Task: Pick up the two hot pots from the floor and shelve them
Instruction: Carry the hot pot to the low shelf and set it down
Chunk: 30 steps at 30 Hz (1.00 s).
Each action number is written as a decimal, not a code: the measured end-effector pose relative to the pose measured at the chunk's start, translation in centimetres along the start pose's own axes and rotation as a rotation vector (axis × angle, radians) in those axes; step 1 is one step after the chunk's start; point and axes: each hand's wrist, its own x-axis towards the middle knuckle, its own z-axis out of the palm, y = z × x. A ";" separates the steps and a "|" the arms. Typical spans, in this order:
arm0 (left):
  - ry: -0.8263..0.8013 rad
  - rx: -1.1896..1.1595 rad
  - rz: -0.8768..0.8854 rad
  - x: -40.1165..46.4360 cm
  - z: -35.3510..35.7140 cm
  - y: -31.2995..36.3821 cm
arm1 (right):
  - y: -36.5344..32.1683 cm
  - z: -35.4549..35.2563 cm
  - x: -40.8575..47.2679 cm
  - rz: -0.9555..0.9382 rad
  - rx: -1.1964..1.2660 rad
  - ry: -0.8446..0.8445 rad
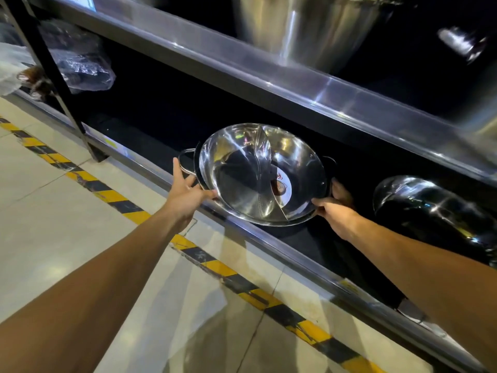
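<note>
A shiny steel hot pot with a curved divider and a round sticker inside rests tilted on the dark bottom shelf. A second pot's rim and left handle show just under and behind it, so the two look stacked. My left hand grips the left rim near that handle. On the opposite side, my right hand holds the right rim below the small right handle.
A shiny steel bowl-like vessel lies on the same shelf to the right. Above runs a steel-edged shelf with a large steel pot. Plastic-wrapped goods sit at left. Yellow-black tape crosses the tiled floor.
</note>
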 end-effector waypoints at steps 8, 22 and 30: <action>-0.043 0.032 0.006 0.9 1.3 -1.9 | 1.1 -0.6 0.9 0.021 -0.061 0.074; -0.184 1.249 0.749 -5.6 0.5 -6.8 | 6.5 -2.5 -6.8 -0.510 -1.311 -0.125; -0.264 1.435 0.688 -2.0 0.9 -6.8 | 4.2 -1.5 -5.9 -0.337 -1.397 -0.183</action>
